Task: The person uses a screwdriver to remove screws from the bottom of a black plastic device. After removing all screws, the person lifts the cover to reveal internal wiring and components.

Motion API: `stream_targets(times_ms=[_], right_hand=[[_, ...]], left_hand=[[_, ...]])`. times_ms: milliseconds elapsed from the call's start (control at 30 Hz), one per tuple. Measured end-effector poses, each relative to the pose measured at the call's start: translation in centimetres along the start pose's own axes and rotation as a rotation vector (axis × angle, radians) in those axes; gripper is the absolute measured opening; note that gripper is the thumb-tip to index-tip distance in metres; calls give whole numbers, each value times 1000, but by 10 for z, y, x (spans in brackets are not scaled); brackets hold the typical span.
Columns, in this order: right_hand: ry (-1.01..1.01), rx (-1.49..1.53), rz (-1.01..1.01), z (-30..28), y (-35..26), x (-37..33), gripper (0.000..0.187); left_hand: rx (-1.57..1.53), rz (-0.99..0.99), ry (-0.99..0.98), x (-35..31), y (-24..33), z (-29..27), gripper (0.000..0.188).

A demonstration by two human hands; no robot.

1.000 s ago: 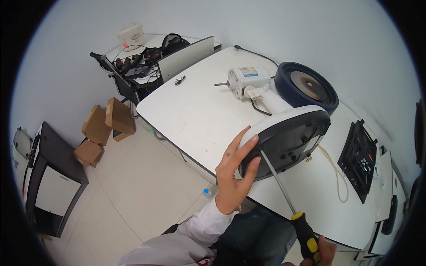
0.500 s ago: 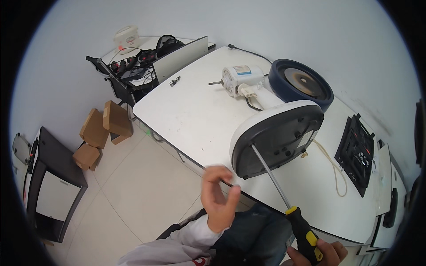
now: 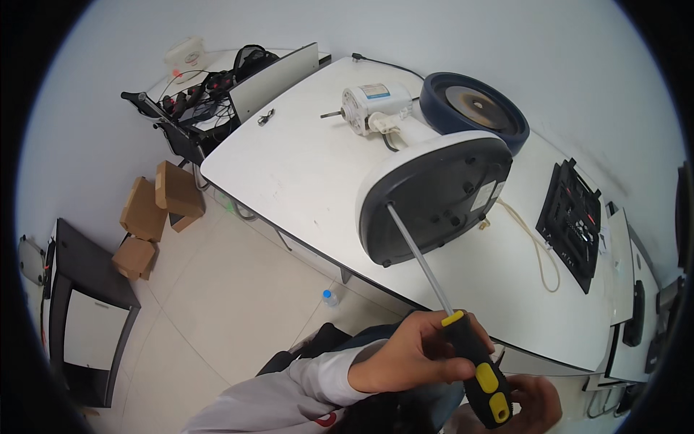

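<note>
A long screwdriver [image 3: 484, 377] with a black and yellow handle slants from my hands up to the dark underside of a white appliance base [image 3: 434, 202]. Its tip goes into a hole near the left side of that underside. My left hand [image 3: 412, 354] is closed round the upper part of the handle, next to the shaft. Lower down, my right hand [image 3: 536, 400] curls loosely about the butt of the handle, which hides part of it. Behind the base, joined to it by a white neck, a white motor [image 3: 376, 105] with a bare metal shaft lies on the table.
The white table [image 3: 289, 166] also bears a dark blue round fan-like part [image 3: 473, 108], a beige cord [image 3: 531, 235], a black tool case [image 3: 571, 224] and a small cable [image 3: 266, 117]. Cardboard boxes [image 3: 177, 192] and a bottle [image 3: 330, 297] stand on the floor.
My left hand has come right and down from beside the base and taken hold of the screwdriver handle. My right hand's grip looks looser. The view has shifted slightly.
</note>
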State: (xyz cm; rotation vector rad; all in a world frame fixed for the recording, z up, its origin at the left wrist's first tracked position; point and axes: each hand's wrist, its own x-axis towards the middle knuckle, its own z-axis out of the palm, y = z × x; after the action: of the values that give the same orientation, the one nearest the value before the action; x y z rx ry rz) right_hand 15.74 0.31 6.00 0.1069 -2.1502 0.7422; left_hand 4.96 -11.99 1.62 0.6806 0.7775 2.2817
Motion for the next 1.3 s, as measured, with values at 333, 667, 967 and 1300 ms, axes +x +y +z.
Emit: stream_targets(times_ms=[333, 667, 967, 1300], right_hand=[[-39, -142, -358, -2, -4, 12, 34], [-111, 54, -45, 2, -5, -4, 62], [-195, 64, 9, -3, -22, -4, 41], [-370, 107, 137, -10, -12, -3, 68]], left_hand=[[-248, -126, 72, -4, 3, 16, 59], [-236, -116, 134, -11, 6, 17, 60], [-256, -104, 82, -15, 5, 18, 64], [-245, -43, 116, -18, 2, 13, 65]])
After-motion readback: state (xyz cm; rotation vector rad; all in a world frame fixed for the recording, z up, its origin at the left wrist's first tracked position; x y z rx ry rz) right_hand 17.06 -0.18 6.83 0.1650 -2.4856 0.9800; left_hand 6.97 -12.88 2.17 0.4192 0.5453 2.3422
